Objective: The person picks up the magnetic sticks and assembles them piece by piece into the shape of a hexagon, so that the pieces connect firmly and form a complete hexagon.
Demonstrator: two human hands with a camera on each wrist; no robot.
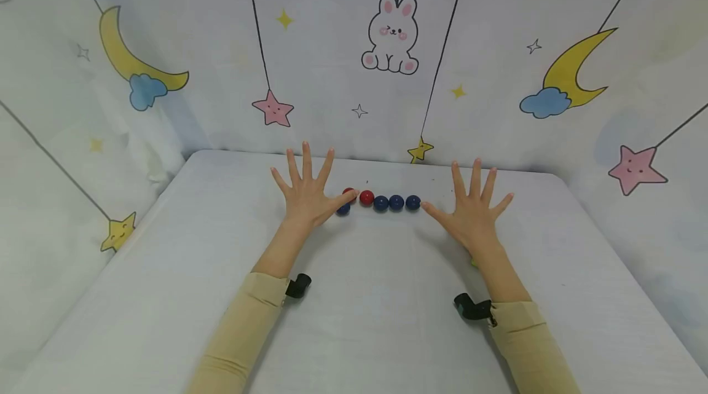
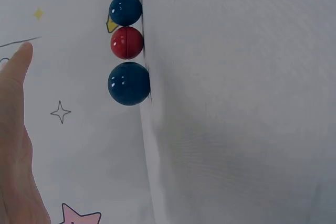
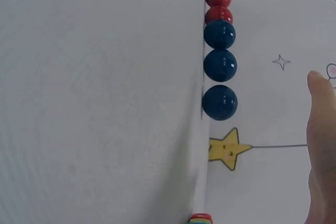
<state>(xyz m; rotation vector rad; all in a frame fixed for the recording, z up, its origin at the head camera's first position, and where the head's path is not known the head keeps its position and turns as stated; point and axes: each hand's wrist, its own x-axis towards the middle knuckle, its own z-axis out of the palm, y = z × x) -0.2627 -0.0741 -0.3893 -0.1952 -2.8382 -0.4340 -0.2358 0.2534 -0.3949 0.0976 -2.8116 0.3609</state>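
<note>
Six glossy balls (image 1: 396,202), two red and four blue, lie in a loose row on the white bench (image 1: 365,308); my mark is the rightmost blue ball (image 1: 413,202), and the others run off to its left: two blue, then two red balls (image 1: 367,198), then one last blue; the farthest red and blue sit close together, partly behind my left thumb (image 1: 338,201) in the head view. I grip none of them; the fingers (image 1: 306,163) of my left hand (image 1: 306,198), well left of the rightmost blue ball, are fanned out straight; those of my right hand (image 1: 473,216), just right of that ball, are spread too, the thumb pointing at it, though whether it touches I cannot tell. I judge each ball hard, smooth and fairly light, hardly fragile but slippery and quick to roll; I would pinch one across its widest part, thumb against first finger, so it cannot skid away. Of containers, I see none about the balls; a striped thing (image 3: 200,219) shows right of the rightmost blue ball, too cut off for me to tell whether it holds anything.
</note>
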